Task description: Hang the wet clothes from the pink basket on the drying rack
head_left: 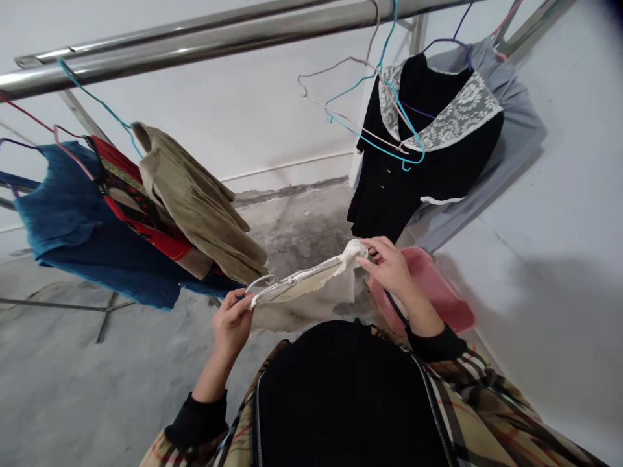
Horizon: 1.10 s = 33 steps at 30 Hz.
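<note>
White garment (316, 280) is spread between both hands, in front of the torso, above the floor (73, 363). Left hand (234, 316): grip clamped on its left end, just beside a pale hanger hook (260, 279). Right hand (387, 263): grip pinched on bunched fabric at the other end, pink basin (442, 292) below. Metal rail (219, 45) ahead carries olive shirt (195, 201) left, black top (384, 194) right.
</note>
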Each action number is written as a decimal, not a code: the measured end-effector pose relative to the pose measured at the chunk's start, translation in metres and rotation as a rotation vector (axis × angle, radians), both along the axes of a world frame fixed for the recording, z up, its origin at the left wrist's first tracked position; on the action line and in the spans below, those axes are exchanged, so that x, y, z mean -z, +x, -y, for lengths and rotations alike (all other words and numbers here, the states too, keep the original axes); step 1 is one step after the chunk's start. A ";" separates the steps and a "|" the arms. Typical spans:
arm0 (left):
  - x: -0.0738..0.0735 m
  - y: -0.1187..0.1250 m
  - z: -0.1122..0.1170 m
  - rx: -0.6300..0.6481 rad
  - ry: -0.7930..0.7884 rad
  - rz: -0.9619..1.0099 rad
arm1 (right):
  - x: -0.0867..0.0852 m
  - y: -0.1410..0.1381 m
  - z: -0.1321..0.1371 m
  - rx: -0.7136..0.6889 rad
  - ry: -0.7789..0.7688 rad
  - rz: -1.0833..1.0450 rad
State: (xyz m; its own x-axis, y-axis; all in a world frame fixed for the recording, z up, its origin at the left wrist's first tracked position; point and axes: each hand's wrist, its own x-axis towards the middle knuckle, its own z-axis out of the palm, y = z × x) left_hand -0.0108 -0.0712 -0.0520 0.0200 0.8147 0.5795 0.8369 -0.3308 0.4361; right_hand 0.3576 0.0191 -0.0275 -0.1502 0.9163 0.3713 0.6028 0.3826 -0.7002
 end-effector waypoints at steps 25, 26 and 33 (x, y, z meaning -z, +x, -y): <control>-0.037 -0.010 -0.055 -0.159 -0.006 -0.061 | -0.049 0.029 -0.003 -0.247 0.126 0.110; -0.036 -0.004 -0.057 -0.181 0.038 -0.077 | -0.050 0.028 -0.002 -0.248 0.130 0.110; -0.037 0.032 -0.072 0.109 -0.103 -0.019 | -0.063 0.024 0.004 -0.321 0.055 0.053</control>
